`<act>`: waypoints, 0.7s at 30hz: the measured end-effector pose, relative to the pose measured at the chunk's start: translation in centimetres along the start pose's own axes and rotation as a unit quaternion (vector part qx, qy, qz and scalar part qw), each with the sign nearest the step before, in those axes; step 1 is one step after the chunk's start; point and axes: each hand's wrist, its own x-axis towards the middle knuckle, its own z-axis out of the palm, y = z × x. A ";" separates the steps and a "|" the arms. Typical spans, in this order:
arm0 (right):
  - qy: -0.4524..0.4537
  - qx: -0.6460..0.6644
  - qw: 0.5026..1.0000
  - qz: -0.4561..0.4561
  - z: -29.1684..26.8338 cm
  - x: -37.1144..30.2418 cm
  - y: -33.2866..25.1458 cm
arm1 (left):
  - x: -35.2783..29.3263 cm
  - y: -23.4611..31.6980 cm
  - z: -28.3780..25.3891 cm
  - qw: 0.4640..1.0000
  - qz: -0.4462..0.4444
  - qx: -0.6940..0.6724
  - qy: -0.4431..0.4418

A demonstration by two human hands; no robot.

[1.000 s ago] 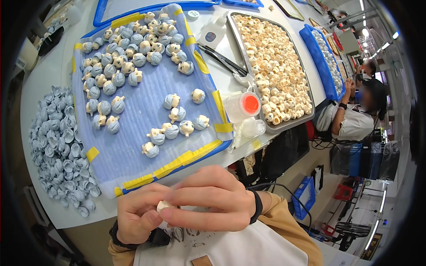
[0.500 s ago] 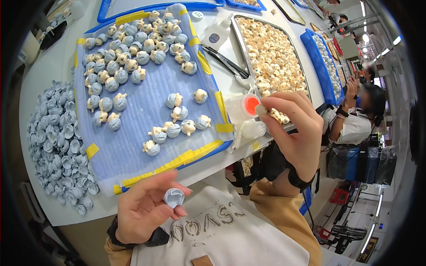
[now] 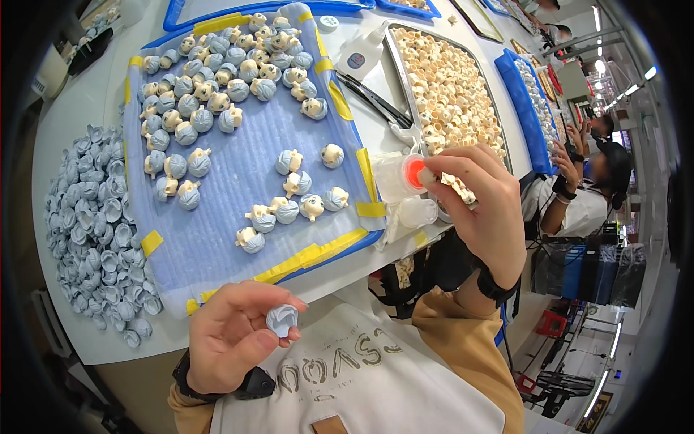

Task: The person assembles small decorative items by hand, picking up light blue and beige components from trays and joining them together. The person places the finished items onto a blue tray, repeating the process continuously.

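Observation:
Low over my apron, my left hand (image 3: 235,329) holds a light-blue hollow doll hair piece (image 3: 282,319) between thumb and fingers, its open side showing. My right hand (image 3: 483,213) is raised at the table's right edge. Its thumb and forefinger pinch a small whitish piece (image 3: 428,176), whose kind I cannot make out, right by the mouth of a clear container with an orange-red inside (image 3: 414,172). Cream doll parts (image 3: 458,189) show in the gap of that hand; whether held or lying behind is unclear. On a blue-lined tray (image 3: 217,249) lie several doll heads with blue hair (image 3: 287,211).
Loose blue hair pieces (image 3: 101,239) are heaped at the left. A metal tray (image 3: 396,61) of cream head parts stands at the right, beside black tweezers (image 3: 376,100) and a white bottle (image 3: 359,58). A small translucent cup (image 3: 418,213) sits near the edge. Another person (image 3: 578,195) works at the far right.
My left fingers have curled in closer round the hair piece. My right hand stays by the orange-red container with its pinch kept. The view has shifted slightly.

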 end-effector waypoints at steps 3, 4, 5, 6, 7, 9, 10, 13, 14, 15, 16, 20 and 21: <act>-0.007 0.006 1.000 -0.001 0.0 0.2 -0.1 | 0.0 0.3 0.2 1.000 -0.019 -0.009 0.014; -0.005 0.005 1.000 -0.006 0.0 0.2 -0.1 | 0.0 0.3 0.2 1.000 -0.019 -0.008 0.012; -0.004 0.004 1.000 -0.012 0.0 0.3 0.0 | 0.0 0.2 0.1 1.000 -0.019 -0.006 0.009; -0.002 0.003 1.000 -0.016 0.1 0.4 0.1 | 0.0 0.2 0.0 1.000 -0.016 -0.007 0.004; -0.002 0.004 1.000 -0.016 0.1 0.4 0.1 | 0.1 0.1 0.0 1.000 -0.012 -0.008 -0.001; -0.002 0.008 1.000 -0.018 0.2 0.4 0.2 | 0.1 0.1 -0.1 1.000 -0.007 -0.014 -0.007; -0.002 0.011 1.000 -0.011 0.2 0.4 0.3 | 0.1 0.0 -0.1 1.000 -0.005 -0.018 -0.007; 0.000 0.018 1.000 0.003 0.2 0.2 0.4 | 0.2 -0.1 -0.2 1.000 0.002 -0.016 -0.012; 0.003 0.018 1.000 0.004 0.3 0.2 0.3 | 0.2 -0.1 -0.3 1.000 0.005 -0.013 -0.015; 0.005 0.018 1.000 0.004 0.3 0.2 0.3 | 0.2 -0.1 -0.3 1.000 0.005 -0.015 -0.013; 0.010 0.014 1.000 0.002 0.4 0.3 0.3 | 0.2 -0.1 -0.2 1.000 0.006 -0.016 -0.012; 0.028 0.014 0.999 -0.008 0.7 0.3 0.3 | 0.2 0.0 -0.3 1.000 0.002 0.001 -0.009; 0.033 0.019 0.999 -0.013 0.9 0.3 0.3 | 0.1 0.0 -0.3 1.000 0.004 0.001 -0.002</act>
